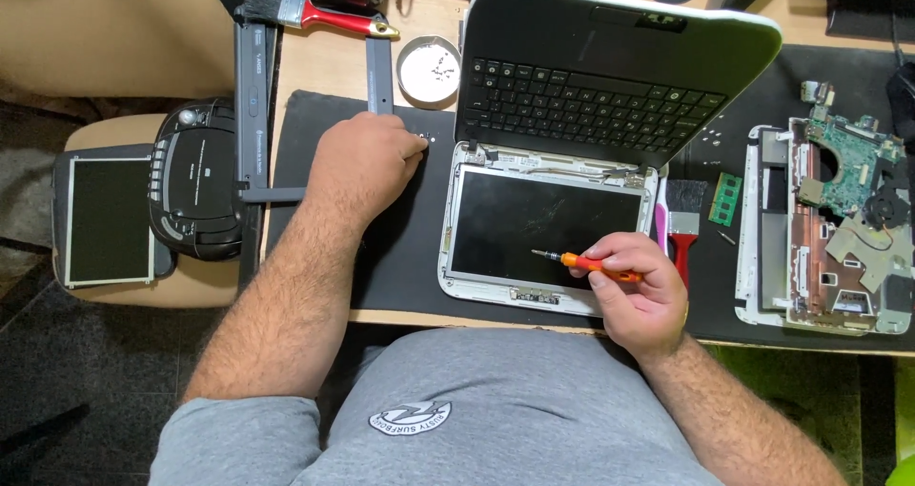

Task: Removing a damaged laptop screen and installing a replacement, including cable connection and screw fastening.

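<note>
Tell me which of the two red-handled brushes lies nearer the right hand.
The brush on the mat beside the laptop screen, right next to the right hand. The other brush lies at the desk's far edge.

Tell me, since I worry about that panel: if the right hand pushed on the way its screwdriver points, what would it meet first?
Probably the dark laptop screen. The right hand holds the orange screwdriver with its tip aimed left over the glass; how high it sits is unclear.
</note>
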